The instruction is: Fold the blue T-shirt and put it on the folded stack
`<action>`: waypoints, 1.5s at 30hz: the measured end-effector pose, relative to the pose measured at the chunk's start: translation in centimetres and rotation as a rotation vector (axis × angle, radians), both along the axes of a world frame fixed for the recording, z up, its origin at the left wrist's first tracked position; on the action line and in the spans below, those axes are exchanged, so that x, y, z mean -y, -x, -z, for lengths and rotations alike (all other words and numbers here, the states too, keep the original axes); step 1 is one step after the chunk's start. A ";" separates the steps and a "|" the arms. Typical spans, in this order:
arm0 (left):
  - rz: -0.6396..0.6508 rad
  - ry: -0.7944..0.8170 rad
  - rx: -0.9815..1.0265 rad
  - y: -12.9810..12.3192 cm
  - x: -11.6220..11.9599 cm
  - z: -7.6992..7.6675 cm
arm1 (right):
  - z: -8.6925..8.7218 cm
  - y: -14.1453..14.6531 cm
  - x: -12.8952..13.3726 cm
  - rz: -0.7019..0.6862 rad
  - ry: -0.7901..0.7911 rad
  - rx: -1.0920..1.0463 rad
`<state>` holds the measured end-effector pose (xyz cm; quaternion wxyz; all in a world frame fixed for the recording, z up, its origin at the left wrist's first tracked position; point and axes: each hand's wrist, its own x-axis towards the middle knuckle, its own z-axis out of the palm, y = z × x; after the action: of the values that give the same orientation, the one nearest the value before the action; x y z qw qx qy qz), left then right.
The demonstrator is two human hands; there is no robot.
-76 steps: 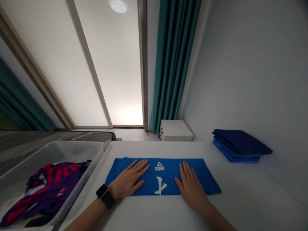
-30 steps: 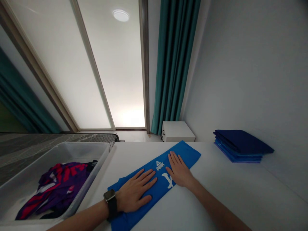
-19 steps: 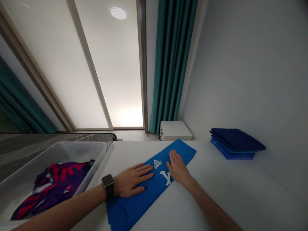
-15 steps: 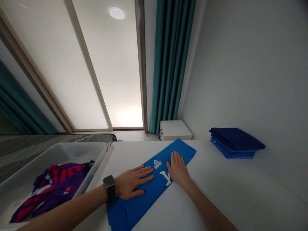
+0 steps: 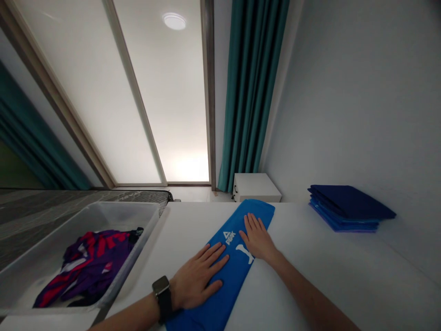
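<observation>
A blue garment [image 5: 230, 264], folded into a long strip with white PEAK lettering and part of another white print, lies slantwise on the white table [image 5: 275, 299]. My left hand [image 5: 198, 278], with a dark watch [image 5: 161, 294] on its wrist, rests flat on the strip's lower half, fingers spread. Lying flat near the strip's far end is my right hand [image 5: 258, 239], its palm partly over the white print. Neither hand grips the cloth. The strip's near end runs out of view at the bottom.
To the left stands a translucent plastic bin [image 5: 151, 225] holding a purple and red garment [image 5: 99, 257]. A stack of folded dark and bright blue cloth [image 5: 351, 207] sits at the right by the wall. A small white cabinet [image 5: 257, 186] is beyond the table's far edge.
The blue strip has turned a little, its far end swinging left and now lying more lengthwise. My left hand has moved slightly right and nearer me along it. The view has shifted slightly.
</observation>
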<state>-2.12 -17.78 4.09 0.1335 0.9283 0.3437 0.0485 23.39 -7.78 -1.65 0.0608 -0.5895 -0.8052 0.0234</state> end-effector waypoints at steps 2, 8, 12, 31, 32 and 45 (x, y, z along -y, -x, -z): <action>-0.049 -0.009 0.007 -0.5 0.6 0.5 | -0.3 -0.1 -0.3 -0.041 0.005 -0.001; -0.156 -0.061 0.029 -1.9 1.7 1.6 | -1.8 1.9 0.6 0.063 0.044 -0.036; -0.190 -0.097 0.051 -2.7 2.4 1.9 | -1.8 4.1 1.5 0.143 0.064 -0.058; -0.320 -0.073 0.120 -7.8 4.0 3.0 | -0.8 2.4 -1.7 -0.135 -0.002 -0.011; -0.333 -0.065 0.120 -8.2 4.0 3.1 | -0.9 2.2 -1.9 -0.157 0.000 -0.007; -0.393 -0.079 0.132 -11.2 5.0 4.4 | -1.9 1.3 -2.2 -0.286 0.048 -0.019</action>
<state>9.06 -22.78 -0.33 0.1071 0.8427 0.5065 0.1478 22.10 -5.53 0.24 0.0506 -0.4699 -0.8795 0.0566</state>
